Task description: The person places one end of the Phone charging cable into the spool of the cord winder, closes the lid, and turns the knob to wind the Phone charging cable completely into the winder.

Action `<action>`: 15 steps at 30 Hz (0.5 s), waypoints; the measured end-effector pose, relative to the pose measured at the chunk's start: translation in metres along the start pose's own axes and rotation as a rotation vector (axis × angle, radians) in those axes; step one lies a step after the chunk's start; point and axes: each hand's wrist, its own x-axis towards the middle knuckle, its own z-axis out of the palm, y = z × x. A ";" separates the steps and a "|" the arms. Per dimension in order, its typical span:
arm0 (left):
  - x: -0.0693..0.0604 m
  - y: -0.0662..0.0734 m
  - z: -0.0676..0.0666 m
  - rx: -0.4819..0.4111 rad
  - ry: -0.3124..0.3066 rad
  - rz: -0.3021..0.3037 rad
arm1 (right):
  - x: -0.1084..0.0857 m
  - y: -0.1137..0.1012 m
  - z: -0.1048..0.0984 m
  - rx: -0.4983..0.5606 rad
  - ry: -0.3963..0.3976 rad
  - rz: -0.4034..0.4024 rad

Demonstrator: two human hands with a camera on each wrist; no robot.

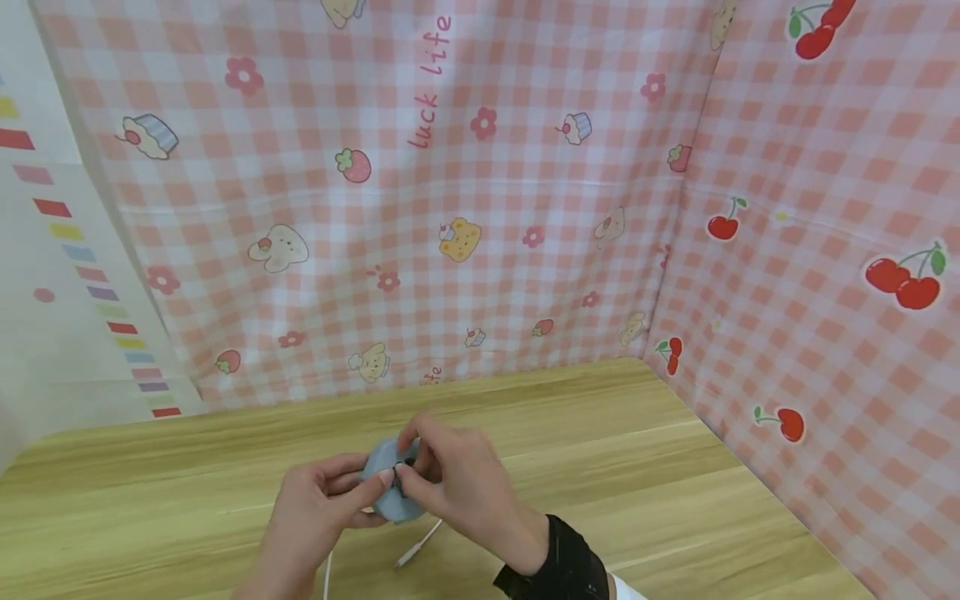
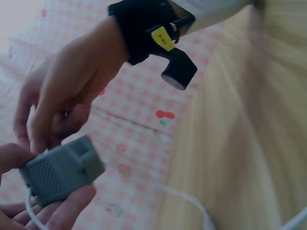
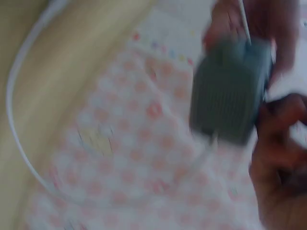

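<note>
My left hand (image 1: 307,504) holds a small blue-grey device (image 1: 381,457) just above the table, thumb on its near face and fingers behind it. Bent over the same face, my right hand (image 1: 472,483) has its thumb and fingertips at a small dark part near the middle; the fingers hide most of that part. In the left wrist view the device (image 2: 57,172) shows a finely dotted side and a raised block. A white cable (image 3: 12,110) runs from the device in the right wrist view, and another white strand leaves its opposite end.
A white cable end with a plug (image 1: 408,555) hangs or lies below the hands; which one I cannot tell. The wood-grain table (image 1: 600,467) meets a pink checked cloth wall (image 1: 420,317) at the back and another cloth wall (image 1: 825,358) on the right.
</note>
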 end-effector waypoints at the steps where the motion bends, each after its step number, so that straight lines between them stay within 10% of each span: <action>1: 0.001 0.001 -0.002 0.005 -0.019 -0.003 | 0.001 0.001 -0.004 -0.022 -0.034 -0.056; 7: 0.003 0.006 -0.020 0.070 -0.204 -0.027 | 0.003 0.001 -0.023 -0.321 -0.122 -0.447; 15: 0.003 0.012 -0.035 0.071 -0.517 -0.056 | -0.001 -0.015 -0.031 -0.485 -0.238 -0.663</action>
